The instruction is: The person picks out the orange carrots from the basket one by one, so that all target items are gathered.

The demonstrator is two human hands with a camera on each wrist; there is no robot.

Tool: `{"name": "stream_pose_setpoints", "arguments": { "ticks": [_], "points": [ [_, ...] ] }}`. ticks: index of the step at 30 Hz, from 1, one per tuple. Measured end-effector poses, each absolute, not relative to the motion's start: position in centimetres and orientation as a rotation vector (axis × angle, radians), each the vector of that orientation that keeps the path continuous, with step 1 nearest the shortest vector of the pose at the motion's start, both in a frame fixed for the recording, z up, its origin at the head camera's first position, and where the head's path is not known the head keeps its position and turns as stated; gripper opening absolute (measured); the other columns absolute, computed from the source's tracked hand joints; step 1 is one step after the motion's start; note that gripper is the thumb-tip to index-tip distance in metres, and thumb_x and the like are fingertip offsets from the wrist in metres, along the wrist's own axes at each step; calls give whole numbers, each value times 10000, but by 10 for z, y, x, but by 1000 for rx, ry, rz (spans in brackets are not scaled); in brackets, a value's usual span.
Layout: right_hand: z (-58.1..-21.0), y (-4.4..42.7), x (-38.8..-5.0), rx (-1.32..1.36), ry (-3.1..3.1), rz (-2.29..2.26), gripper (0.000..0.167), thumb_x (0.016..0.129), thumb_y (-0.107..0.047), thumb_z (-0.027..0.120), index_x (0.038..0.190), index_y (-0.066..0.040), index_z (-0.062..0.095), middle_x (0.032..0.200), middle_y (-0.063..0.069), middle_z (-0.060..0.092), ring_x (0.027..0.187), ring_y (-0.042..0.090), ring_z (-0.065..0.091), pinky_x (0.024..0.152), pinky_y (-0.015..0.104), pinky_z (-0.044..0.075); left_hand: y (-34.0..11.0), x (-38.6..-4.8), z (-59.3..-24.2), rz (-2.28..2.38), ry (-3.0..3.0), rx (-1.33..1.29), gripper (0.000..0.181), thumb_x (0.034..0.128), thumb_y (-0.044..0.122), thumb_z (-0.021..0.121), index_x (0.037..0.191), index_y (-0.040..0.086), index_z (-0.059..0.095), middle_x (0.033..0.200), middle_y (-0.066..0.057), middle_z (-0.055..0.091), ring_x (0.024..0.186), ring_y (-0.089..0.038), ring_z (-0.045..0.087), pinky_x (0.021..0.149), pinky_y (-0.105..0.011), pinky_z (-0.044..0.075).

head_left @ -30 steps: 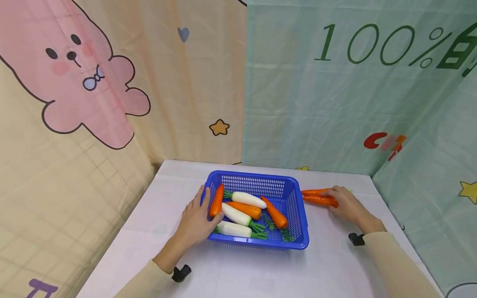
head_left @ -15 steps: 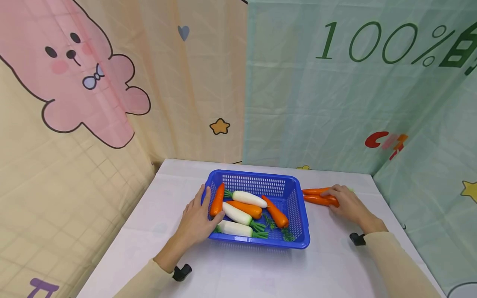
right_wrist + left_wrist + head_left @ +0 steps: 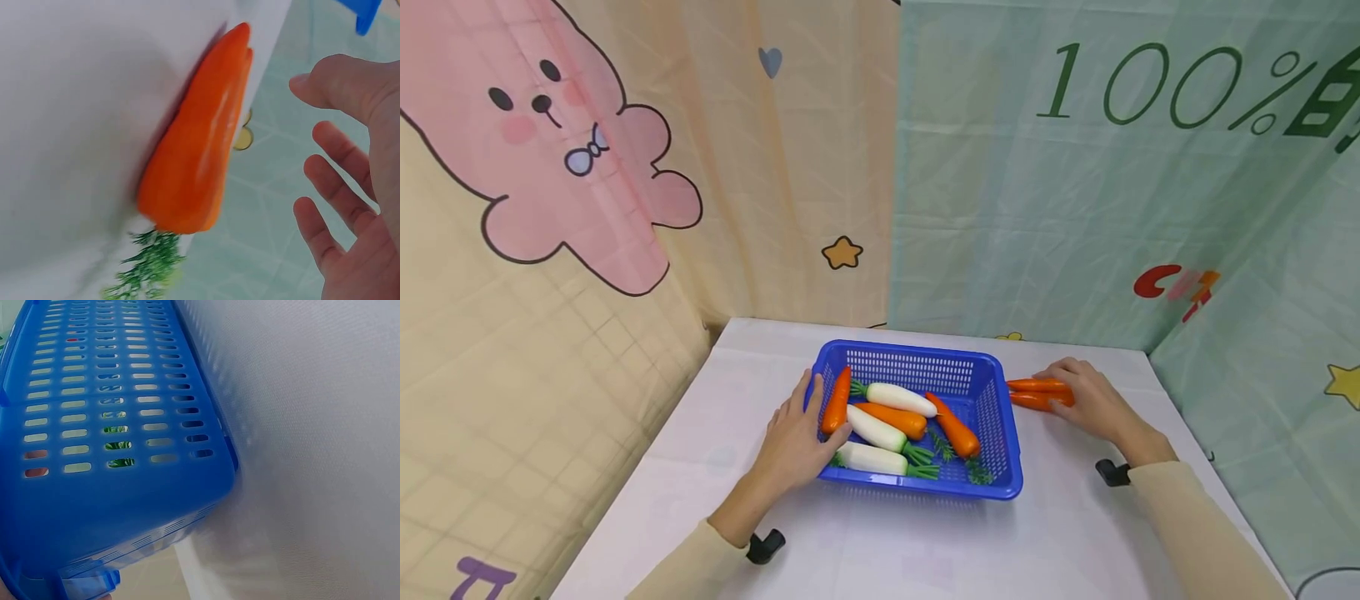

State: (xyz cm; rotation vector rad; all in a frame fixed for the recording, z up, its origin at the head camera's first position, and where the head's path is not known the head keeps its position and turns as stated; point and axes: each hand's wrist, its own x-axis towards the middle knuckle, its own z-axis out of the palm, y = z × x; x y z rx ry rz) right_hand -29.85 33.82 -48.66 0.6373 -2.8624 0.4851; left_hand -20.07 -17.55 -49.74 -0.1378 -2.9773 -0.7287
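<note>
My left hand [image 3: 790, 446] rests at the left rim of a blue plastic basket [image 3: 917, 483], fingers extended along its side and thumb over the near-left corner. Inside lie white radishes [image 3: 901, 401] with green tops and orange carrots [image 3: 955, 427]. To the right of the basket, two more carrots [image 3: 1032, 398] lie side by side on the table, tips toward it. Over their thick ends hovers my right hand [image 3: 1093, 400]. The right wrist view shows that hand [image 3: 375, 250] apart from the carrots [image 3: 190, 144], its thumb and fingers spread loosely with nothing between them.
A white cloth covers the table [image 3: 925, 550]. Printed curtains [image 3: 1022, 208] stand behind it and at both sides. In the left wrist view, the slotted basket wall [image 3: 119, 494] stands close beside the white tabletop [image 3: 312, 456].
My right hand has shifted slightly up and to the left over the carrots, covering their leafy ends. The carrots, the basket and my left hand stay where they were.
</note>
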Motion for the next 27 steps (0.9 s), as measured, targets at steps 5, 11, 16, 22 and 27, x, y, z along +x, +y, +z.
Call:
{"name": "stream_pose_setpoints", "arguments": {
  "ticks": [5,11,16,22,27],
  "points": [
    [-474,321,-295,699,-2799,497,490,970,-21,926,1429,-151,814,1429,191,735,1346,453,675,1129,715,627,-175,-201,-497,-740,-2972,-137,1044,1121,589,676,1866,68,163,1976,-224,60,1726,-608,343,1405,-824,266],
    [-463,305,-290,749,-2774,474,518,965,-23,930,1450,-155,801,1437,206,732,1336,461,696,1131,727,624,-175,-200,-496,-747,-2979,-130,1054,1119,596,677,1866,72,151,1979,-217,44,1734,-605,329,1406,-823,266],
    [-450,293,-284,766,-2777,448,505,981,-47,918,1461,-143,790,1483,219,722,1383,484,684,1166,763,590,-175,-202,-493,-762,-2973,-148,1045,1121,580,682,1865,63,162,1975,-229,57,1730,-613,329,1407,-823,262],
    [-437,271,-280,842,-2789,413,485,1008,-95,910,1474,-145,790,1493,195,735,1378,465,710,1162,720,621,-177,-202,-492,-773,-2967,-152,1054,1120,576,684,1862,52,149,1970,-246,60,1735,-619,317,1409,-823,256],
    [-430,254,-275,939,-2788,354,509,1003,-136,924,1492,-179,789,1440,164,761,1290,407,749,1125,701,630,-176,-201,-493,-767,-2975,-156,1050,1125,575,673,1864,59,134,1972,-243,52,1732,-619,325,1406,-820,268]
  ]
}}
